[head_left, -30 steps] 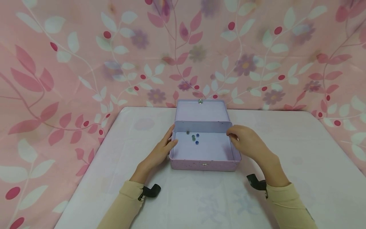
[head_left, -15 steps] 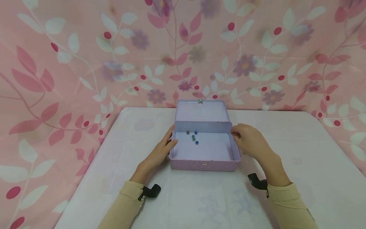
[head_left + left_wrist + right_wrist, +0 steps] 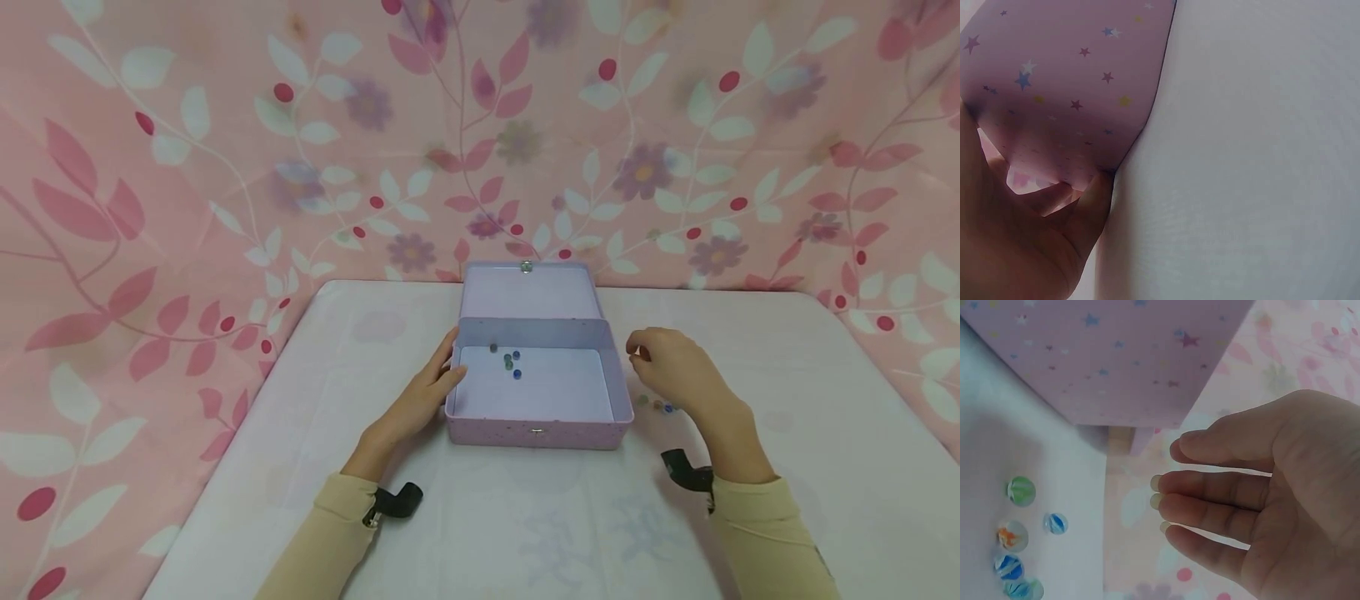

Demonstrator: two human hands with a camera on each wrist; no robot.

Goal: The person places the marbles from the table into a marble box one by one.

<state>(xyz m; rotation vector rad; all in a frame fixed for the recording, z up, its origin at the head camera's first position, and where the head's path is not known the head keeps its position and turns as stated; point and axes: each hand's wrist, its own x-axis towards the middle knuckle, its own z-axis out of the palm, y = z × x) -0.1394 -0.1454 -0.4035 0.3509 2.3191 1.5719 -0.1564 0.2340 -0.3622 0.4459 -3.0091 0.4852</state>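
Note:
A pink-lilac tin box (image 3: 536,432) with a star print stands with its lid (image 3: 531,290) folded back. Several small glass marbles (image 3: 517,374), green and blue, lie on its floor towards the left. My left hand (image 3: 420,398) grips the box's left wall, thumb over the rim and the other fingers outside; the left wrist view shows the hand (image 3: 1054,231) against the starry side. Just outside the right wall, my right hand (image 3: 1260,494) hovers with loosely bent, slightly spread fingers and nothing between them. Below it on the table lie several more marbles (image 3: 1021,490), green, orange-white and blue.
A white cloth covers the table (image 3: 540,517). Behind it hangs a pink floral curtain (image 3: 480,150), close to the raised lid. Both wrists carry a black camera mount (image 3: 399,500).
My right hand has drawn away from over the box's right wall, outward to the right. Marbles beside the box now show. One blue marble inside has rolled slightly. The left hand stays put.

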